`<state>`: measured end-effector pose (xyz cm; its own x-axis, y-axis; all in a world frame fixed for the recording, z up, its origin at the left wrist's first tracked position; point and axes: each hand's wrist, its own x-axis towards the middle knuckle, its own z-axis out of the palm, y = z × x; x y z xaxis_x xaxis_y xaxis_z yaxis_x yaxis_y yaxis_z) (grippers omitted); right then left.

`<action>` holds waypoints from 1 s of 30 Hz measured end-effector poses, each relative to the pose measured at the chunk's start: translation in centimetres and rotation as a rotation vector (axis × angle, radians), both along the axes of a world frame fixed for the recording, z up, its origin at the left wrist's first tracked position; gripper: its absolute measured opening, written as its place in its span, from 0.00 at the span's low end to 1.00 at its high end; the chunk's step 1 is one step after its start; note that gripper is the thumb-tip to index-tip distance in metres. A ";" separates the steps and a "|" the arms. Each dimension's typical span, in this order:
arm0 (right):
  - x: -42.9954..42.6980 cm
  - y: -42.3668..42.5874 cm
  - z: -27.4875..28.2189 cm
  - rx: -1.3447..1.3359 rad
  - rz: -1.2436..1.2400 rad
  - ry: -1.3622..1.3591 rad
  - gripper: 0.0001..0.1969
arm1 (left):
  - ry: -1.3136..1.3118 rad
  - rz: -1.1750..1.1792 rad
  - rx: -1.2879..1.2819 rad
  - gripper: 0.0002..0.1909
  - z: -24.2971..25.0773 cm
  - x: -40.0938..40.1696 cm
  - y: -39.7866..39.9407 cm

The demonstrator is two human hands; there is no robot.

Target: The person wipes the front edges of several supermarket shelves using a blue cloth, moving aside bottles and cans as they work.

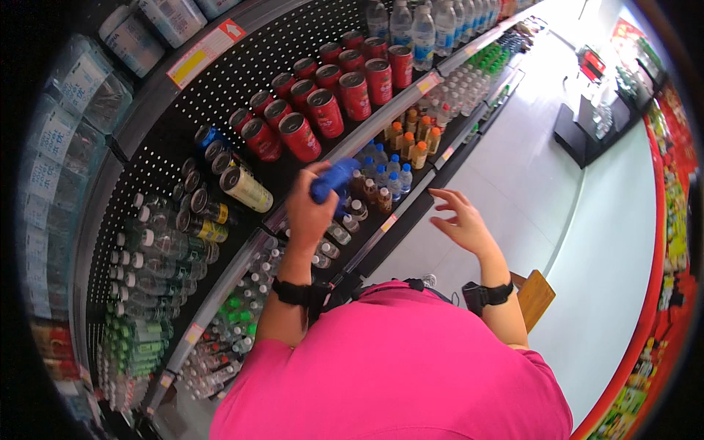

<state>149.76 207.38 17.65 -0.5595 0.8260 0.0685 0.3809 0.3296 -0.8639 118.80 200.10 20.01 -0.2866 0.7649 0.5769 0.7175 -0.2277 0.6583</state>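
My left hand (311, 206) is closed around a blue object (334, 180), blurred so that I cannot tell whether it is a can or a cloth. It is held in front of the shelf's price rail (352, 144), near the red drink cans (300, 136) standing in rows. Left of that hand, a cream-coloured can (246, 190) stands at the front of a group of dark cans. My right hand (459, 220) hangs over the aisle floor, fingers spread and holding nothing. Small bottles with blue caps (394, 184) on the lower shelf are the goods nearest to it.
Large clear water bottles (423, 41) stand beyond the red cans. Orange-capped bottles (419, 154) fill part of the lower shelf. Packed bottles (82, 82) line the upper shelf at left. A wooden board (538, 300) lies by my right elbow, near a pale panel (610, 242).
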 end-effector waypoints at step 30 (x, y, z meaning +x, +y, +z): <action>17.6 5.0 -5.6 -0.099 -0.102 -0.315 0.22 | 0.463 0.658 -0.723 0.17 -5.3 -7.9 6.7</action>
